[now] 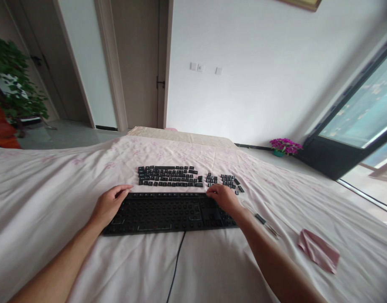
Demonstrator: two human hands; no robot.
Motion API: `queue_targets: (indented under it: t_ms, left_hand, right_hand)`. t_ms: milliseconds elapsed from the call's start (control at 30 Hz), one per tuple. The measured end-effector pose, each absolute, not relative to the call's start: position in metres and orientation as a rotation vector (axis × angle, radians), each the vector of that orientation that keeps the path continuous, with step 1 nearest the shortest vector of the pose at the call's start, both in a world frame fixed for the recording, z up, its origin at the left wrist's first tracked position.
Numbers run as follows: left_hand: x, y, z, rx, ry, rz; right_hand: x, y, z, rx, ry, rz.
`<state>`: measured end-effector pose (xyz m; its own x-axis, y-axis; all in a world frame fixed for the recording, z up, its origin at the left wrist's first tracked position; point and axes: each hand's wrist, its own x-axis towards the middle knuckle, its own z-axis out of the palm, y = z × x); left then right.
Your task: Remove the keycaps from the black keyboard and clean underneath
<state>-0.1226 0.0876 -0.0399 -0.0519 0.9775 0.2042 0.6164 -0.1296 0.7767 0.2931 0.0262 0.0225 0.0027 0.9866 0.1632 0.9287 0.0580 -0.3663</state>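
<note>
A black keyboard (168, 214) lies on the sheet, most of its keycaps off and bare key posts showing. One row of keycaps remains along its far edge. My left hand (109, 205) grips the keyboard's far left corner, fingers bent and thumb close to them. Towards the right end, my right hand (224, 198) has its fingers curled on the far edge, covering part of the keys beneath. Just beyond lie loose black keycaps (171, 177) in rows, with smaller groups of keycaps (228, 181) by my right hand. A thin wire tool with a dark handle (259, 218) rests beside my right forearm.
A cable (177, 263) runs from the keyboard towards me. At right, a folded pink cloth (319, 250) lies on the wrinkled, flower-patterned sheet (63, 185). Past the bed are a wall, doors, a leafy plant (16, 80) and a pot of purple flowers (285, 146).
</note>
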Motion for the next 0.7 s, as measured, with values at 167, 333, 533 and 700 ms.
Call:
queue_targets:
  t_ms: [167,333,533,700]
  left_hand:
    - [-0.123,0.087,-0.04,1.788,1.689,1.057]
    - [-0.122,0.086,-0.039,1.792,1.697,1.05]
    - [-0.122,0.086,-0.038,1.785,1.696,1.052]
    - [-0.123,0.088,-0.041,1.786,1.695,1.054]
  right_hand:
    - [0.291,0.021,0.016,-1.844,-2.025,0.159]
    - [0.292,0.017,0.014,-1.818,-2.031,0.175]
    - [0.294,0.021,0.012,-1.783,-2.036,0.207]
    - [0.296,0.025,0.007,-1.753,-1.917,0.301]
